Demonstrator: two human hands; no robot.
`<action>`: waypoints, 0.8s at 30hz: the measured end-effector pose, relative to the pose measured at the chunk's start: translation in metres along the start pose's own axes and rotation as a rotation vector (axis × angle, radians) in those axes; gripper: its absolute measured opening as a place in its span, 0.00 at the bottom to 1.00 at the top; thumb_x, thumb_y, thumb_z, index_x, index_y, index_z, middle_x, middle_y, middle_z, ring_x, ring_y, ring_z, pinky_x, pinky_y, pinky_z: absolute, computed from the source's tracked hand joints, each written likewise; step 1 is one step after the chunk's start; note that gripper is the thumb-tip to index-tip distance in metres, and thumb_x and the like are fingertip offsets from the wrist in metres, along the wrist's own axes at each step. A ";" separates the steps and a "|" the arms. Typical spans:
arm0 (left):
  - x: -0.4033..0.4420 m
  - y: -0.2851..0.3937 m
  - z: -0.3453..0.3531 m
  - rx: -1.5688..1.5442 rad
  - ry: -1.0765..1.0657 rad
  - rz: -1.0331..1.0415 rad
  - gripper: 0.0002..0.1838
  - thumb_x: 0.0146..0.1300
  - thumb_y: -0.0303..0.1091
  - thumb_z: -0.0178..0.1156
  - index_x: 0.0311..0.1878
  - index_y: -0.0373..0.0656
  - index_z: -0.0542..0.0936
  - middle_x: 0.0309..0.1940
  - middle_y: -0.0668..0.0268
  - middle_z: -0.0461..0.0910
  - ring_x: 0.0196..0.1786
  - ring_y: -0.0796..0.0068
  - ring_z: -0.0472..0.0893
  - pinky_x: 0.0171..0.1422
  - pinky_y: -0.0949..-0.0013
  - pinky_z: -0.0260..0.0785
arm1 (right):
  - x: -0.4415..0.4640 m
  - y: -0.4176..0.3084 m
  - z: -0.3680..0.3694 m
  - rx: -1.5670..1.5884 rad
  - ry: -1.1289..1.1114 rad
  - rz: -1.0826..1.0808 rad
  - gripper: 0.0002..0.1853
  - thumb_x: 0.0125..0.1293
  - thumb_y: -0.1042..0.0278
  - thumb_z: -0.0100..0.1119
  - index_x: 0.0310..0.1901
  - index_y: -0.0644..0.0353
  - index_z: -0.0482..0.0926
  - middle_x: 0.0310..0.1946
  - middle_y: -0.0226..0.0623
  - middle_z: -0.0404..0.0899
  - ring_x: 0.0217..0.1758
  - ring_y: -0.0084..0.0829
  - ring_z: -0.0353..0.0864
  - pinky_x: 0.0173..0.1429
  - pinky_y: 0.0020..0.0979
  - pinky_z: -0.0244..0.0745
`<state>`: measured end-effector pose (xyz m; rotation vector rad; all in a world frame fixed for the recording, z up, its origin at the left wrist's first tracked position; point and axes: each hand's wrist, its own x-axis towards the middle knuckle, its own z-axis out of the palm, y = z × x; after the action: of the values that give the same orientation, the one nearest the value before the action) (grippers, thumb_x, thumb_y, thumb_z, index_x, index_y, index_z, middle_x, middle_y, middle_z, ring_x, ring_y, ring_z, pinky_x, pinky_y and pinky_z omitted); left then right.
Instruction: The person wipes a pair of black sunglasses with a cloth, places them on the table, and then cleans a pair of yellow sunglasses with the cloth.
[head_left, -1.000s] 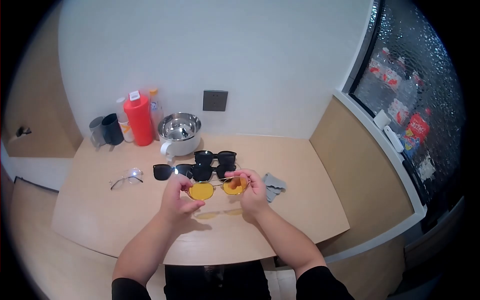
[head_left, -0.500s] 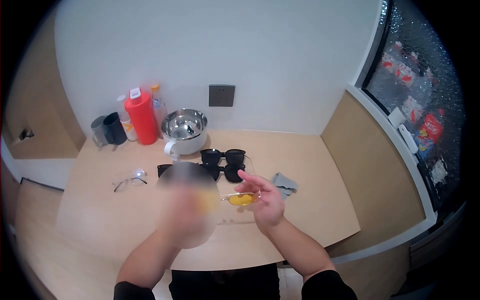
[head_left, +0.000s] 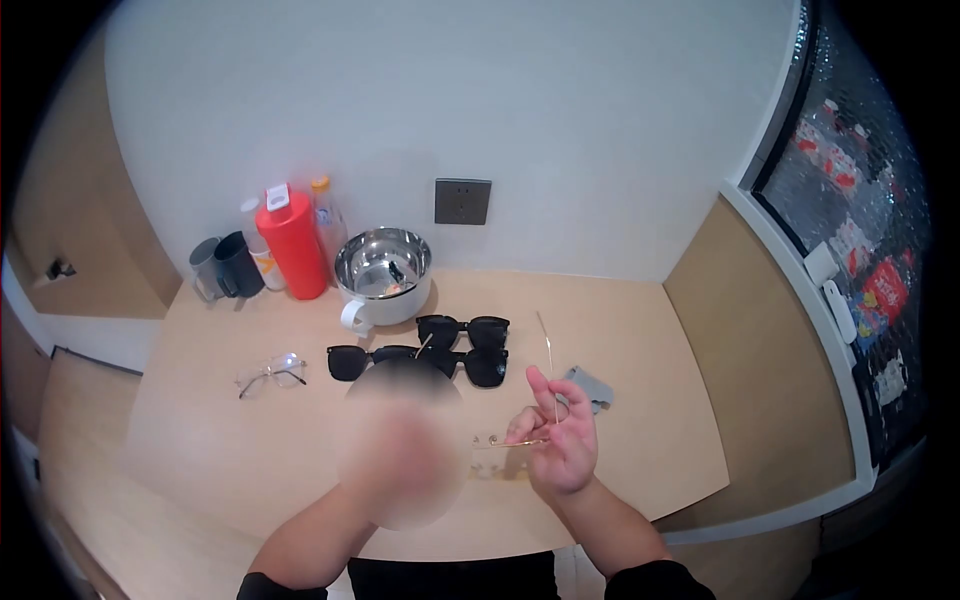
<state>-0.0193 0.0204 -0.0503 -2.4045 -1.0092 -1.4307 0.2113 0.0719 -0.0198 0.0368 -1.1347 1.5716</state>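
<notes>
My right hand (head_left: 562, 440) pinches the thin gold frame of the yellow-lensed glasses (head_left: 515, 442), now seen nearly edge-on, with one temple pointing up past my fingers. A round blur covers my left hand (head_left: 405, 450), so its fingers and anything in them are hidden; another thin temple tip shows just above the blur. Beyond my hands lie black sunglasses (head_left: 484, 367), more black sunglasses (head_left: 463, 330) behind them, and a further dark pair (head_left: 348, 363) partly behind the blur. A grey cloth (head_left: 588, 388) lies just behind my right hand.
Clear glasses (head_left: 272, 373) lie on the table's left part. Along the wall stand two dark mugs (head_left: 238, 265), a red bottle (head_left: 292, 245), two other bottles and a white-handled steel bowl (head_left: 384, 277). A wooden partition (head_left: 765, 370) bounds the right side.
The yellow-lensed glasses have turned from facing me to nearly edge-on and come lower, toward me. Both hands have moved down with them. The view has shifted slightly.
</notes>
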 end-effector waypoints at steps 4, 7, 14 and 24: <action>0.025 0.024 -0.005 -0.049 0.000 -0.250 0.15 0.31 0.25 0.67 0.26 0.48 0.74 0.32 0.67 0.72 0.36 0.65 0.69 0.40 0.62 0.57 | 0.001 -0.004 -0.005 -0.055 -0.078 -0.047 0.26 0.66 0.74 0.44 0.66 0.60 0.55 0.71 0.57 0.54 0.43 0.44 0.81 0.54 0.42 0.74; -0.001 0.005 0.000 0.107 -0.126 -0.103 0.16 0.30 0.29 0.70 0.27 0.50 0.76 0.32 0.72 0.74 0.36 0.68 0.70 0.42 0.63 0.56 | 0.002 -0.010 0.007 -0.035 0.020 -0.004 0.25 0.68 0.73 0.43 0.67 0.58 0.55 0.71 0.58 0.54 0.44 0.46 0.81 0.53 0.43 0.75; 0.014 0.019 -0.007 0.070 -0.092 -0.122 0.15 0.32 0.33 0.72 0.26 0.52 0.77 0.30 0.75 0.76 0.34 0.70 0.71 0.41 0.63 0.56 | 0.006 -0.018 0.007 0.053 0.002 -0.004 0.20 0.73 0.66 0.44 0.64 0.57 0.59 0.68 0.58 0.59 0.45 0.45 0.82 0.51 0.41 0.77; 0.023 0.030 -0.031 -0.282 -0.273 -0.297 0.19 0.47 0.33 0.73 0.42 0.41 0.79 0.36 0.62 0.81 0.45 0.63 0.80 0.55 0.63 0.70 | 0.011 -0.031 0.020 -0.147 0.068 0.089 0.17 0.67 0.79 0.51 0.58 0.65 0.67 0.56 0.52 0.74 0.54 0.37 0.79 0.58 0.36 0.76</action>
<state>-0.0155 -0.0057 -0.0098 -2.8086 -1.3581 -1.4443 0.2207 0.0642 0.0164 -0.1664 -1.2091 1.5511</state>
